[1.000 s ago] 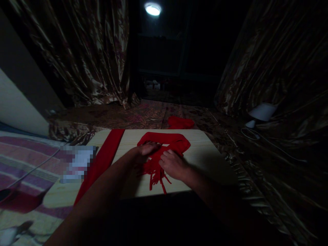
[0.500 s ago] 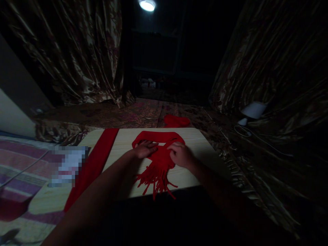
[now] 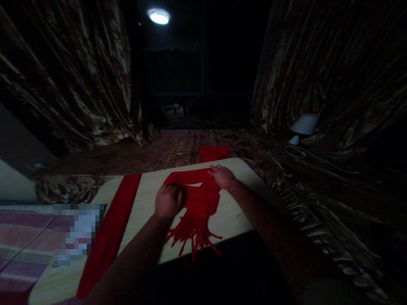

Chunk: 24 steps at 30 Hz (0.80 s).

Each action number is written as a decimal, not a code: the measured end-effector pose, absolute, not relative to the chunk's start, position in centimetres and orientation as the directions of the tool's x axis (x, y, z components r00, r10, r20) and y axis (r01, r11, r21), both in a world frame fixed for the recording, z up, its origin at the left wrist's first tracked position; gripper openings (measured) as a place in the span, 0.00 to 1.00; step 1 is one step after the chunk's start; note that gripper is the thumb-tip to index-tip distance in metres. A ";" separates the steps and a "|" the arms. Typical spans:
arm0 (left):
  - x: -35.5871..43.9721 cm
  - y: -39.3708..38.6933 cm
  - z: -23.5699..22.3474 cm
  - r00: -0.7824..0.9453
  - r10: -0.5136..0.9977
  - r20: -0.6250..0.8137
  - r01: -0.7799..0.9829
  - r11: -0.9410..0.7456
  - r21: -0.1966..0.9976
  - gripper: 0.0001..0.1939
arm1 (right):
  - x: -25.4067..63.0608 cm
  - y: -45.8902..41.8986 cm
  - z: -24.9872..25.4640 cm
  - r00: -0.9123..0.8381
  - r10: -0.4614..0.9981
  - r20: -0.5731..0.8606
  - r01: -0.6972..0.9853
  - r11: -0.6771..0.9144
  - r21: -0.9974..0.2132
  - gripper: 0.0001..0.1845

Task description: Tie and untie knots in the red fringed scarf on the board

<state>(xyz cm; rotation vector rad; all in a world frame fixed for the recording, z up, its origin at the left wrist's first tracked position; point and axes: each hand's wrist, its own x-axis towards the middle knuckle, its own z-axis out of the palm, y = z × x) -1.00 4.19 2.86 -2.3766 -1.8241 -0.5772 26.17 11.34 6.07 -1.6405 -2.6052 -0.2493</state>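
A red fringed scarf [image 3: 203, 199] lies in a loop on a pale wooden table [image 3: 143, 220], its tassels fanned out toward the near edge. My left hand [image 3: 170, 201] is closed at the left bend of the loop, fingers curled around the cloth. At the loop's far right corner, my right hand [image 3: 223, 176] rests on the scarf with its fingers stretched out. The fingertips of the left hand are partly hidden. A small gap of bare wood shows inside the loop.
A straight red cloth strip [image 3: 111, 233] crosses the table's left side, beside a blurred-out pale item [image 3: 79, 233]. More red cloth [image 3: 213, 151] lies beyond the far edge. A white lamp [image 3: 304, 124] with a cord stands right. Striped bedding [image 3: 22, 237] lies left.
My right hand has moved from the fringe up to the loop's far right corner. My left hand has gone from lying flat to curled at the left bend. The fringe has spread out.
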 end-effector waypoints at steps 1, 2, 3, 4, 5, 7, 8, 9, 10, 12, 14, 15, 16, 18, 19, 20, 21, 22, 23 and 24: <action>-0.9 4.2 3.4 0.178 0.912 0.370 0.954 -0.251 0.162 0.25 | 25.9 11.2 6.1 -0.423 0.896 0.138 0.906 0.415 0.082 0.28; -0.8 4.3 4.0 0.159 0.909 0.385 0.956 -0.239 0.170 0.25 | 25.5 11.1 6.2 -0.413 0.897 0.159 0.911 0.410 0.049 0.28; -0.6 4.6 4.6 0.163 0.904 0.395 0.953 -0.247 0.173 0.26 | 25.0 10.9 6.3 -0.407 0.894 0.189 0.911 0.412 0.014 0.27; -0.3 5.0 5.2 0.186 0.899 0.398 0.947 -0.272 0.171 0.27 | 24.5 10.7 6.3 -0.406 0.886 0.224 0.907 0.421 -0.019 0.26; 0.0 5.5 5.6 0.219 0.896 0.386 0.941 -0.299 0.160 0.28 | 24.0 10.5 6.3 -0.408 0.877 0.254 0.901 0.432 -0.046 0.26; 0.4 6.6 5.8 0.253 0.922 0.295 0.945 -0.300 0.128 0.31 | 23.3 10.1 5.9 -0.407 0.871 0.276 0.895 0.441 -0.071 0.29; 0.5 7.1 5.6 0.250 0.944 0.216 0.954 -0.278 0.113 0.33 | 23.2 10.0 5.6 -0.398 0.882 0.253 0.900 0.428 -0.077 0.32; 0.4 7.5 5.2 0.237 0.961 0.139 0.962 -0.252 0.100 0.34 | 23.4 9.9 5.1 -0.380 0.901 0.208 0.911 0.404 -0.083 0.34; 0.3 7.8 4.6 0.223 0.972 0.073 0.969 -0.230 0.091 0.35 | 23.7 9.9 4.5 -0.354 0.922 0.159 0.924 0.371 -0.092 0.36; -0.1 8.1 3.4 0.211 0.977 0.037 0.974 -0.213 0.082 0.37 | 24.6 10.1 3.3 -0.297 0.950 0.093 0.945 0.306 -0.116 0.38; -0.5 8.1 2.5 0.218 0.974 0.064 0.971 -0.223 0.085 0.37 | 25.4 10.4 2.3 -0.262 0.961 0.089 0.951 0.273 -0.145 0.38; -0.7 8.1 2.2 0.223 0.972 0.077 0.970 -0.229 0.087 0.37 | 25.7 10.5 2.0 -0.256 0.962 0.099 0.951 0.269 -0.154 0.39; -0.9 8.0 2.0 0.228 0.970 0.084 0.968 -0.236 0.090 0.37 | 25.8 10.6 1.8 -0.254 0.962 0.105 0.950 0.268 -0.161 0.39; -1.1 7.9 1.9 0.240 0.966 0.099 0.963 -0.250 0.098 0.37 | 25.8 10.7 1.6 -0.249 0.963 0.103 0.949 0.263 -0.172 0.39; -1.1 7.8 1.9 0.244 0.964 0.106 0.962 -0.255 0.102 0.36 | 25.8 10.7 1.6 -0.246 0.963 0.108 0.949 0.262 -0.177 0.39; -1.1 7.7 1.9 0.239 0.964 0.115 0.962 -0.251 0.108 0.36 | 25.7 10.6 1.6 -0.240 0.964 0.113 0.949 0.258 -0.182 0.39; -1.0 7.7 1.9 0.223 0.967 0.125 0.965 -0.238 0.114 0.36 | 25.6 10.5 1.6 -0.228 0.967 0.117 0.951 0.247 -0.185 0.39; -1.0 7.6 1.9 0.198 0.971 0.133 0.969 -0.214 0.121 0.36 | 25.6 10.5 1.6 -0.211 0.970 0.122 0.955 0.232 -0.187 0.39; -0.9 7.5 1.8 0.168 0.975 0.143 0.974 -0.187 0.128 0.35 | 25.6 10.4 1.6 -0.193 0.973 0.125 0.959 0.214 -0.187 0.38; -0.9 7.4 1.7 0.137 0.979 0.149 0.978 -0.158 0.136 0.35 | 25.5 10.3 1.5 -0.174 0.977 0.127 0.963 0.196 -0.186 0.38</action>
